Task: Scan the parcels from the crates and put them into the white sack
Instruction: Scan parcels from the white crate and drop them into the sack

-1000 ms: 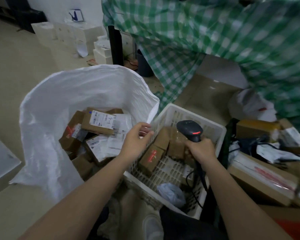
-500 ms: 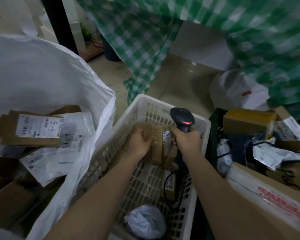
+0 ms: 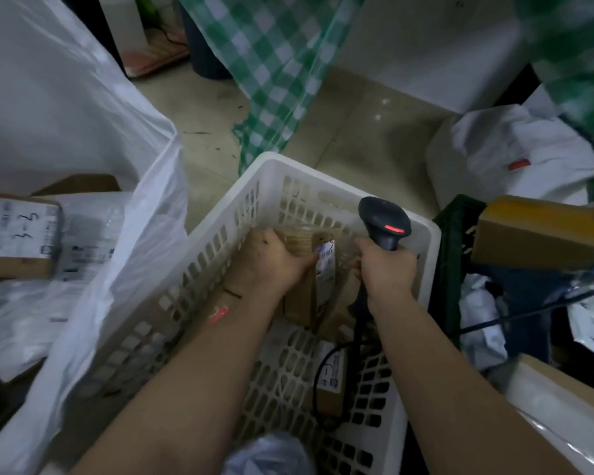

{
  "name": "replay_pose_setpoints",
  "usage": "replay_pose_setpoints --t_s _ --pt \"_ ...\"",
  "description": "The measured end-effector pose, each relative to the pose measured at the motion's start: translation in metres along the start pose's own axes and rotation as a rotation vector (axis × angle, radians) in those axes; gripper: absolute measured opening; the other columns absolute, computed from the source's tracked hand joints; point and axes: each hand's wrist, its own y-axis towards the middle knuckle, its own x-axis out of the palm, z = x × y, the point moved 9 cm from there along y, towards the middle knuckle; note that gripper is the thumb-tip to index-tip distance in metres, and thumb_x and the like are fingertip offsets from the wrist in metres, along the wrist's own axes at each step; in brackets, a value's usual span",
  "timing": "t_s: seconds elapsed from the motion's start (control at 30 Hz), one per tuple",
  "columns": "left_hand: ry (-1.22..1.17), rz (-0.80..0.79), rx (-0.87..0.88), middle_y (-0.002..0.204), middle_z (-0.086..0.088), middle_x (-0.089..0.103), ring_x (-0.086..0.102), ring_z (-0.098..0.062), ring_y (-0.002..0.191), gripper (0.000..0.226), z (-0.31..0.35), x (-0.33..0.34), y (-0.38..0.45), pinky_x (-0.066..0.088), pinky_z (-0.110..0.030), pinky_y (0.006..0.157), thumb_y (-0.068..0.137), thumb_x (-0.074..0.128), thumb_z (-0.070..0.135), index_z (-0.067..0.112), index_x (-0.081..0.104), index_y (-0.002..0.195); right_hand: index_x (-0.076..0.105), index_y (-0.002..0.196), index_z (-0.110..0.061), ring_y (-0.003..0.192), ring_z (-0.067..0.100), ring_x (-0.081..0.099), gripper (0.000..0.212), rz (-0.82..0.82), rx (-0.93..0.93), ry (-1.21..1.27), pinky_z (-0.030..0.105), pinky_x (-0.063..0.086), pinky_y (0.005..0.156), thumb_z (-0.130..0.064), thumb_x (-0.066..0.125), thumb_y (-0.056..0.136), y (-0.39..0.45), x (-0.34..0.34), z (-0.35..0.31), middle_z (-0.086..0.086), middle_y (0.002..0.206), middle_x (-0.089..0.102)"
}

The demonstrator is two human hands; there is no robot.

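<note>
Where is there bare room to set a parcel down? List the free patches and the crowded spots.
Free: tiled floor between the white crate and the checked cloth; the crate's mesh bottom between the forearms. Crowded: white sack, dark crate on the right.

One head camera looks steeply down, close over the white crate [image 3: 326,173] (sack to its left).

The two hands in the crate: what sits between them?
In the head view, a brown parcel with a white label lies between them. The left hand grips it; the right hand holds the scanner beside it.
</note>
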Motion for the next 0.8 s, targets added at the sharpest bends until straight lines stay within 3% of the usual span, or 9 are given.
replay_pose_setpoints --t_s 0.1,0.27,0.37,0.43,0.57,0.67,0.8 --pt "-0.057 0.012 0.070 0.134 -0.012 0.047 0.047 -0.029 0.125 0.098 0.017 -0.026 -0.020 0.042 -0.041 0.103 0.062 0.083 0.048 0.013 0.034 0.138 0.066 0.079 -0.005 0.080 0.036 0.068 0.030 -0.015 0.006 0.040 0.049 0.056 0.076 -0.031 0.070 0.066 -0.023 -0.005 -0.011 0.018 0.079 0.069" --pt "-0.123 0.009 0.262 0.130 0.001 0.053 0.052 -0.015 0.120 0.096 0.064 -0.092 -0.090 0.045 -0.037 0.101 0.059 0.081 0.051 0.023 0.035 0.138 0.059 0.065 -0.012 0.071 0.028 0.058 0.019 -0.032 -0.035 0.138 0.040 0.046 0.067 -0.020 0.071 0.078 -0.089 -0.042 -0.052 0.011 0.069 0.060" --pt "-0.191 -0.005 0.324 0.126 0.006 0.057 0.056 -0.009 0.116 0.098 0.089 -0.139 -0.142 0.048 -0.038 0.100 0.056 0.081 0.055 0.025 0.037 0.137 0.056 0.067 -0.016 0.069 0.022 0.053 0.019 -0.018 -0.091 0.210 0.035 0.041 0.068 -0.014 0.068 0.082 -0.138 -0.072 -0.081 0.002 0.065 0.055" --pt "-0.256 -0.015 0.350 0.122 0.014 0.055 0.056 -0.005 0.111 0.093 0.101 -0.173 -0.177 0.047 -0.033 0.101 0.062 0.084 0.046 0.021 0.036 0.137 0.055 0.071 -0.018 0.070 0.022 0.053 0.019 -0.045 -0.092 0.264 0.033 0.040 0.070 -0.015 0.069 0.084 -0.169 -0.081 -0.095 0.000 0.067 0.056" --pt "-0.355 0.047 0.321 0.118 0.011 0.046 0.051 0.005 0.097 0.082 0.098 -0.246 -0.229 0.045 -0.020 0.085 0.074 0.081 0.032 0.021 0.027 0.136 0.065 0.084 -0.014 0.078 0.022 0.062 0.016 -0.157 -0.085 0.254 0.036 0.050 0.078 -0.025 0.075 0.082 -0.227 -0.071 -0.112 0.001 0.078 0.065" --pt "-0.428 0.119 0.249 0.127 0.003 0.051 0.055 -0.010 0.110 0.071 0.076 -0.290 -0.252 0.044 -0.025 0.088 0.073 0.077 0.042 0.019 0.036 0.127 0.068 0.082 -0.016 0.086 0.028 0.068 0.015 -0.275 -0.107 0.239 0.047 0.055 0.083 -0.026 0.079 0.079 -0.266 -0.046 -0.122 0.006 0.085 0.071" --pt "-0.535 0.064 0.199 0.139 0.006 0.046 0.048 -0.010 0.118 0.075 0.043 -0.310 -0.270 0.045 -0.032 0.094 0.077 0.072 0.043 0.025 0.036 0.140 0.067 0.081 -0.014 0.077 0.021 0.064 0.013 -0.334 -0.152 0.204 0.035 0.049 0.072 -0.021 0.077 0.081 -0.300 -0.021 -0.124 0.003 0.079 0.068"
